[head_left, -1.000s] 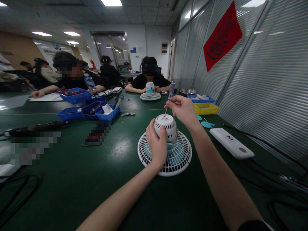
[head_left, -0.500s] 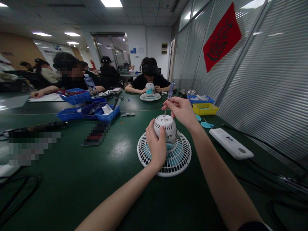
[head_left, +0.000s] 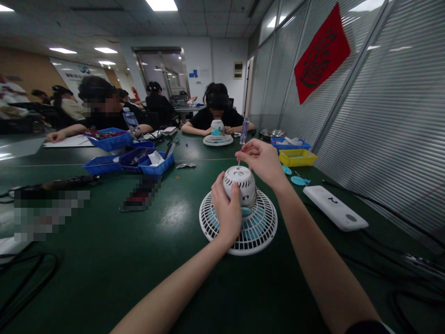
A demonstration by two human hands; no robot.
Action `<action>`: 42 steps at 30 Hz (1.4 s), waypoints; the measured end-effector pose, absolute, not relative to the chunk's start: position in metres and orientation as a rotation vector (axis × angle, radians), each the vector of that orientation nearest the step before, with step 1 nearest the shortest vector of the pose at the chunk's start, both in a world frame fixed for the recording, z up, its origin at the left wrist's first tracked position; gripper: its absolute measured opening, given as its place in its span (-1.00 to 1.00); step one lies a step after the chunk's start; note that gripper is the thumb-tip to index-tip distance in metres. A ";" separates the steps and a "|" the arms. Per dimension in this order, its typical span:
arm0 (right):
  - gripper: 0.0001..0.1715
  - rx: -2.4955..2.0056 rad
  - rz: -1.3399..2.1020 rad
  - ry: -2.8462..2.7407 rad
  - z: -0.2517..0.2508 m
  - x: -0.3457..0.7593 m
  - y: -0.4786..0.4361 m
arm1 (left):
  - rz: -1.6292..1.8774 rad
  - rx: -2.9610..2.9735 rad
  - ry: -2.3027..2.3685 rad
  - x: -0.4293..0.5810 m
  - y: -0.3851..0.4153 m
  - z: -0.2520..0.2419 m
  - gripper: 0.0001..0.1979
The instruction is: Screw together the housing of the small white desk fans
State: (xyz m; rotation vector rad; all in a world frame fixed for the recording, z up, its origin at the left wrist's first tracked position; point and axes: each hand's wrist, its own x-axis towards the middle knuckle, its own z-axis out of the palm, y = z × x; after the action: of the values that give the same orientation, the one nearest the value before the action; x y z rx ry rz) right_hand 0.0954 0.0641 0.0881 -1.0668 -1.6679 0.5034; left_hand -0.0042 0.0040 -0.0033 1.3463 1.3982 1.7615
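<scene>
While the left hand (head_left: 227, 211) clasps the motor housing (head_left: 246, 185) of a face-down fan (head_left: 259, 234), the right hand (head_left: 263, 160) pinches a screwdriver (head_left: 244, 132), tip at the housing's top.

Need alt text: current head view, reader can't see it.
A person's left hand grips the white housing of a fan resting grille-down on a green table, while the right hand holds a clear-handled screwdriver, tip at the housing's top. Blue trays lie left, a yellow tray right; across the table, a co-worker sits behind a similar fan.
</scene>
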 end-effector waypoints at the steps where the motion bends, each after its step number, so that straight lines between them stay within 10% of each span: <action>1: -0.86 -1.065 0.518 -1.654 0.088 0.095 0.064 | 1.761 1.344 1.399 -0.004 0.004 -0.003 -0.58; 33: -0.80 -1.131 0.294 -1.625 0.096 0.112 0.058 | 1.777 1.454 1.519 -0.017 -0.005 0.036 -0.70; 42: -0.78 -1.106 0.322 -1.647 0.099 0.113 0.055 | 1.104 2.024 1.439 -0.049 -0.006 0.088 -0.70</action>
State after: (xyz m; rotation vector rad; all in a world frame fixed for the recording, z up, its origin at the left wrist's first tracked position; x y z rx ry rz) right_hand 0.1128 0.0552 0.0987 -1.1065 -1.6472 0.3222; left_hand -0.0491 -0.0058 0.0881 2.0238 1.4388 1.1040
